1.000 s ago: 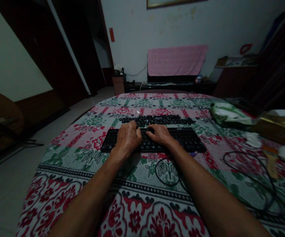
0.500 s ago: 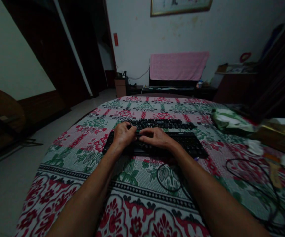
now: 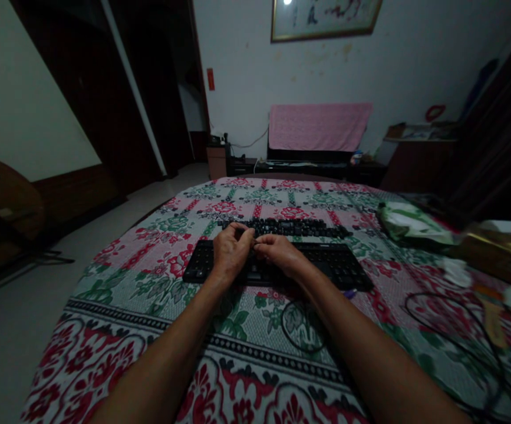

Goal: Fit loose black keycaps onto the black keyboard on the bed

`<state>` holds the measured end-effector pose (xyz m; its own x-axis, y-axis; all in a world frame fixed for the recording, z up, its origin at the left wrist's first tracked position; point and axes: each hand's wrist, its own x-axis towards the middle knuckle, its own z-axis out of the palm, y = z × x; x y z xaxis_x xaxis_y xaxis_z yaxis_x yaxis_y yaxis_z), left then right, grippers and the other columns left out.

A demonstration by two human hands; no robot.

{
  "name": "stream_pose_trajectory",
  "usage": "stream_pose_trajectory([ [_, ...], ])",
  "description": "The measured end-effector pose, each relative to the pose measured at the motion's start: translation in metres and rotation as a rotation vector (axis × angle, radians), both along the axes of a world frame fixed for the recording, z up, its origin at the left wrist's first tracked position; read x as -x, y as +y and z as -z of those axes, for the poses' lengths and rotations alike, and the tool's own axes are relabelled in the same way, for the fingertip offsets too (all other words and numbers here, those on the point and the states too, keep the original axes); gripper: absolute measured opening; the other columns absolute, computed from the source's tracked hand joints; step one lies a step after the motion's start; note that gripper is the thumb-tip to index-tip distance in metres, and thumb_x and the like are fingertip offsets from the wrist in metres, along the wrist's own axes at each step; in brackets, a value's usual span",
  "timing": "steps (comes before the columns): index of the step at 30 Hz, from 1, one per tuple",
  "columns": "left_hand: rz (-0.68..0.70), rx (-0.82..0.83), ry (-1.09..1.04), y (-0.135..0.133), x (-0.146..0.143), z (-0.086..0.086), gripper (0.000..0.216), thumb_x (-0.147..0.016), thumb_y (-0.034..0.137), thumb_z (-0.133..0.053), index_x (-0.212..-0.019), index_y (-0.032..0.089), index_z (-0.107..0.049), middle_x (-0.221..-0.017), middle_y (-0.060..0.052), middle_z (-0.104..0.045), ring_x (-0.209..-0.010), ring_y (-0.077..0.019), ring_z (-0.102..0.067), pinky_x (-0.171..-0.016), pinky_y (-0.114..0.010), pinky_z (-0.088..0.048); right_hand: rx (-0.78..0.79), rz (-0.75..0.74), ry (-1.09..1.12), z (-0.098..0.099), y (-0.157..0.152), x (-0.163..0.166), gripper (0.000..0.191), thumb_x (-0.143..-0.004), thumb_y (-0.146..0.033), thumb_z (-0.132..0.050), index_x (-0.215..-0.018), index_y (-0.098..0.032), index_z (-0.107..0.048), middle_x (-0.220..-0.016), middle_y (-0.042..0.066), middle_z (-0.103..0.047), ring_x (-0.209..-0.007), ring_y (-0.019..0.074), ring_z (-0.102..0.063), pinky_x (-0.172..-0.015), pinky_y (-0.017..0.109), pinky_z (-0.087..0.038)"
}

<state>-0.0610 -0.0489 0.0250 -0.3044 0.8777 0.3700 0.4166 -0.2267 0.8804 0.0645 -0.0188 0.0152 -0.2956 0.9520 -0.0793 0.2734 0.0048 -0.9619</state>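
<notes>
A black keyboard [image 3: 339, 265] lies on the table before me, its middle partly hidden by my hands. Just behind it, many loose black keycaps [image 3: 299, 226] form a long band on the cloth. My left hand [image 3: 232, 248] is over the keyboard's left-centre part, thumb and fingers pinched around a small dark piece that looks like a keycap, mostly covered. Meeting it at the fingertips, my right hand [image 3: 279, 252] is also closed in a pinch. What sits between the right fingertips is too small to make out.
A flowered tablecloth [image 3: 158, 335] covers the table. Black cable [image 3: 449, 297] loops at the right, beside a brush [image 3: 493, 324], crumpled white tissue [image 3: 457, 272], a green-white packet [image 3: 414, 224] and a golden box [image 3: 498, 250]. A purple item [image 3: 350, 293] touches the keyboard's front edge.
My left hand has moved right to meet my right hand, whose fingers have drawn closer into a pinch. The view has tilted up slightly. The keyboard stays in place.
</notes>
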Motion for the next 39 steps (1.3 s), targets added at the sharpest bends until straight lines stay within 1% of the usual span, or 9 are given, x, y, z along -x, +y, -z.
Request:
stream_pose_trajectory([
  [3, -0.039, -0.021, -0.018, 0.002, 0.000, 0.002, 0.023, -0.074, 0.038, -0.054, -0.081, 0.016, -0.060, -0.065, -0.002, -0.068, -0.062, -0.0139, -0.064, -0.062, -0.022, -0.047, 0.004, 0.016, -0.026, -0.002, -0.001, -0.001, 0.004, -0.068, -0.016, -0.054, -0.071, -0.017, -0.056, -0.055, -0.004, -0.056, -0.046, 0.0066, -0.046, -0.043, 0.017, -0.035],
  [8, -0.084, -0.020, -0.068, 0.011, 0.009, 0.007, 0.027, -0.075, 0.041, -0.054, -0.085, 0.016, -0.059, -0.065, -0.001, -0.068, -0.062, -0.0138, -0.065, -0.062, -0.023, -0.048, -0.084, 0.069, -0.115, 0.002, 0.009, -0.011, 0.013, -0.068, -0.018, -0.056, -0.081, -0.017, -0.060, -0.059, -0.003, -0.061, -0.050, 0.0085, -0.053, -0.046, 0.018, -0.039],
  [11, -0.069, -0.014, -0.073, 0.013, 0.011, 0.008, 0.026, -0.074, 0.041, -0.054, -0.084, 0.017, -0.059, -0.064, -0.001, -0.068, -0.062, -0.0136, -0.065, -0.062, -0.022, -0.048, -0.199, 0.220, -0.166, 0.008, 0.028, -0.027, 0.021, -0.068, -0.021, -0.058, -0.088, -0.016, -0.062, -0.064, -0.001, -0.064, -0.057, 0.0107, -0.058, -0.052, 0.020, -0.044],
  [13, -0.064, -0.016, -0.068, 0.012, 0.011, 0.007, 0.026, -0.074, 0.040, -0.054, -0.083, 0.017, -0.060, -0.064, -0.001, -0.068, -0.062, -0.0135, -0.064, -0.062, -0.022, -0.047, -0.228, 0.299, -0.247, 0.011, 0.043, -0.037, 0.020, -0.067, -0.022, -0.059, -0.085, -0.015, -0.064, -0.067, 0.000, -0.066, -0.060, 0.0121, -0.060, -0.057, 0.022, -0.046],
  [19, -0.046, -0.037, -0.060, 0.010, 0.010, 0.005, 0.025, -0.074, 0.039, -0.055, -0.081, 0.016, -0.060, -0.064, -0.001, -0.067, -0.062, -0.0138, -0.064, -0.061, -0.022, -0.047, -0.368, 0.260, -0.591, 0.015, 0.069, -0.038, 0.018, -0.070, -0.026, -0.058, -0.081, -0.019, -0.070, -0.079, 0.001, -0.071, -0.072, 0.0145, -0.064, -0.070, 0.023, -0.046],
  [24, -0.032, -0.034, -0.100, 0.011, 0.012, 0.005, 0.025, -0.074, 0.039, -0.055, -0.081, 0.016, -0.059, -0.065, -0.002, -0.067, -0.060, -0.0136, -0.064, -0.062, -0.023, -0.048, -0.449, 0.162, -0.793, 0.017, 0.083, -0.028, 0.021, -0.071, -0.029, -0.055, -0.080, -0.022, -0.072, -0.080, 0.001, -0.072, -0.077, 0.0162, -0.064, -0.069, 0.022, -0.044],
  [28, -0.018, -0.043, -0.106, 0.012, 0.012, 0.005, 0.024, -0.074, 0.038, -0.055, -0.081, 0.016, -0.059, -0.064, -0.002, -0.067, -0.060, -0.0138, -0.063, -0.061, -0.023, -0.047, -0.462, 0.101, -0.869, 0.020, 0.094, -0.026, 0.021, -0.071, -0.031, -0.055, -0.078, -0.021, -0.073, -0.078, 0.001, -0.071, -0.075, 0.0156, -0.064, -0.065, 0.020, -0.042],
  [32, -0.018, -0.034, -0.136, 0.012, 0.013, 0.004, 0.023, -0.074, 0.038, -0.056, -0.079, 0.016, -0.058, -0.062, -0.002, -0.067, -0.058, -0.0140, -0.063, -0.059, -0.023, -0.046, -0.411, 0.110, -0.914, 0.023, 0.096, -0.021, 0.024, -0.072, -0.031, -0.053, -0.081, -0.020, -0.072, -0.080, 0.003, -0.071, -0.075, 0.0152, -0.063, -0.064, 0.019, -0.041],
  [39, -0.039, -0.017, -0.086, 0.014, 0.016, 0.010, 0.022, -0.073, 0.038, -0.057, -0.079, 0.017, -0.059, -0.062, -0.002, -0.066, -0.059, -0.0146, -0.063, -0.058, -0.023, -0.045, -0.408, 0.102, -0.976, 0.024, 0.088, -0.014, 0.030, -0.078, -0.033, -0.047, -0.085, -0.020, -0.073, -0.088, 0.005, -0.071, -0.083, 0.0176, -0.064, -0.070, 0.020, -0.043],
])
